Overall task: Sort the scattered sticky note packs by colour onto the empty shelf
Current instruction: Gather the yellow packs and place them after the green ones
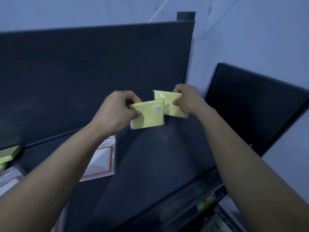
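My left hand (115,111) pinches a yellow sticky note pack (148,116) in clear wrap with a round white sticker, held upright above the dark shelf (150,164). Just behind and to its right, my right hand (189,101) grips a second yellow sticky note pack (168,104) by its right edge, near the shelf's back right corner. The two packs overlap slightly in view. Both are held off the shelf surface or just above it; I cannot tell whether the rear one touches.
More yellow packs (8,154) lie at the far left of the shelf. Two white packs with orange-red borders (102,159) (9,180) lie flat on the left half. A dark back panel (92,72) rises behind. A second dark shelf unit (250,104) stands at right.
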Motion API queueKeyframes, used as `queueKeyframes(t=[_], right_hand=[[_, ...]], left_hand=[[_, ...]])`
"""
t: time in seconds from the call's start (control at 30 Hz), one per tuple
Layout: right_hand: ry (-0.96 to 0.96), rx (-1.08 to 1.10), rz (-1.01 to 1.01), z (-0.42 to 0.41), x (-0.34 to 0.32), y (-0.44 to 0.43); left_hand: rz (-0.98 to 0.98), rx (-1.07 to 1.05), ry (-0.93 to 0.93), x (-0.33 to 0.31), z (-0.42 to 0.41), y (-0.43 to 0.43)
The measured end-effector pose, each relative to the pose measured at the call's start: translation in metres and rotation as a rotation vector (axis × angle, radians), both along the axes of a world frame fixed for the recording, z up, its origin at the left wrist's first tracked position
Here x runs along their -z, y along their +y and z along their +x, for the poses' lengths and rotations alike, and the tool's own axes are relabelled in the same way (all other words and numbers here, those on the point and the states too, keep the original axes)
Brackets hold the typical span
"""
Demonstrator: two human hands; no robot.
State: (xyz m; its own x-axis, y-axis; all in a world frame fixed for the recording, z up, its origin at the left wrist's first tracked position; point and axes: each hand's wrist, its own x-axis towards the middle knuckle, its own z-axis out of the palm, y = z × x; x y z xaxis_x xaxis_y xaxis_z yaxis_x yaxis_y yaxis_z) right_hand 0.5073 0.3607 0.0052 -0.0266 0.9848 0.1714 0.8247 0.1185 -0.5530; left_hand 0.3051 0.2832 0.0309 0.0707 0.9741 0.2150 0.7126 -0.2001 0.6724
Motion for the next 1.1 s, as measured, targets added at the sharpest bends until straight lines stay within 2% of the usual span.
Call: queueKeyframes(t=[0.17, 0.37, 0.6, 0.9, 1.1], right_hand=[[-0.022, 0.098, 0.117, 0.003, -0.028, -0.078], [-0.074, 0.328, 0.204, 0.008, -0.041, -0.21], [-0.054, 0.617, 0.149, 0.017, -0.033, -0.37], [-0.08, 0.971, 0.116, 0.069, -0.022, -0.577], [-0.089, 1.261, 0.099, 0.131, -0.015, -0.765]], left_hand=[[0.062, 0.109, -0.05, -0.01, -0.001, -0.04], [0.106, 0.365, -0.123, -0.019, 0.001, -0.118], [0.034, 0.669, -0.141, -0.008, 0.031, -0.212], [-0.015, 1.099, -0.155, -0.002, 0.134, -0.355], [-0.1, 1.353, -0.151, 0.009, 0.234, -0.51]])
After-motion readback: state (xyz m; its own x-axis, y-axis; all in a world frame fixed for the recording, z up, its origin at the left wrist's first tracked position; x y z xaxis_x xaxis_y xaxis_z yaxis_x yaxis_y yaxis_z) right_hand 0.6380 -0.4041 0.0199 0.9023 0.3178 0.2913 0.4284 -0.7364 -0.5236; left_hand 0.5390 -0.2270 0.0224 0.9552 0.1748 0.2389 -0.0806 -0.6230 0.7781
